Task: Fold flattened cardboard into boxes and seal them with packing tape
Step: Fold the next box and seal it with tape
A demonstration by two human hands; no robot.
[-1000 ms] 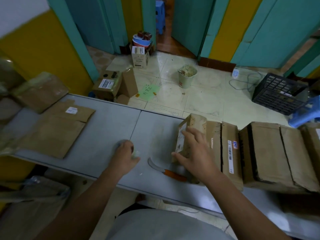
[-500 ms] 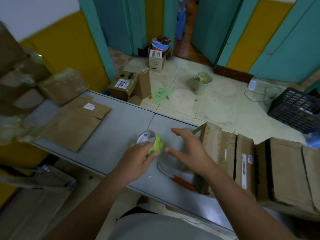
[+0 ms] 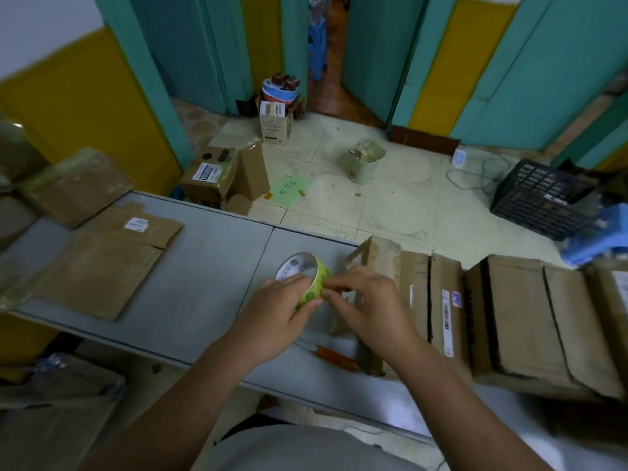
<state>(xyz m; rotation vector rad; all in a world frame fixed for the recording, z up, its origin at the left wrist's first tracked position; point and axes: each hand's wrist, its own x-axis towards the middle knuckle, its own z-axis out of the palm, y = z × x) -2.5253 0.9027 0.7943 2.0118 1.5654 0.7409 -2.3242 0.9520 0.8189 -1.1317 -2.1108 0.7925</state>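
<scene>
A grey table (image 3: 204, 266) runs across the view, with a seam down its middle, and beyond it lies a pale tiled floor (image 3: 407, 205) closed in by teal doors (image 3: 373, 56) and yellow walls (image 3: 85, 107). On the floor stand a bucket (image 3: 365, 163), a black crate (image 3: 540, 195), a green paper (image 3: 289, 189) and a blue stool (image 3: 598, 232) at the right edge. Flat cardboard (image 3: 102, 266) lies on the table's left part, bearing a white label. A row of folded boxes (image 3: 509, 317) sits on the right part, and a smaller box (image 3: 377, 263) stands upright at the row's left end, just behind the hands. A knife (image 3: 336, 358) with an orange handle lies on the table near its front edge, partly under the right forearm. The tape (image 3: 307, 278) is a yellow-green roll with a white printed core, held tilted above the table's middle. The left hand (image 3: 278, 311) grips it from below, fingers curled round the rim. The right hand (image 3: 367, 300) pinches at the roll's outer face with thumb and forefinger, the other fingers loosely bent
</scene>
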